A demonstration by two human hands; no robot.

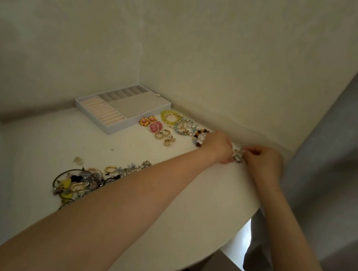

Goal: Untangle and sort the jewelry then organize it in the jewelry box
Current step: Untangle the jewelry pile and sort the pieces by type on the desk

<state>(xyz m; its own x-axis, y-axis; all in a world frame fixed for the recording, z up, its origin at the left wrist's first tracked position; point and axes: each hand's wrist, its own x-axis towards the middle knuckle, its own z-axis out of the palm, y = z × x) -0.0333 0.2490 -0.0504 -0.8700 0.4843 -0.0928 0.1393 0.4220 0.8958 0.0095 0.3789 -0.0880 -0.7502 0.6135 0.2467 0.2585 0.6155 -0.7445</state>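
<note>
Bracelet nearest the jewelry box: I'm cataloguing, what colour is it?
Yellow: the chunky beaded bracelet shows best in head view.

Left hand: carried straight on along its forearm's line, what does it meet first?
Likely the small jewelry piece pinched between left hand and right hand, then the wall; depth unclear.

No legible text, label, brand or number anywhere
</note>
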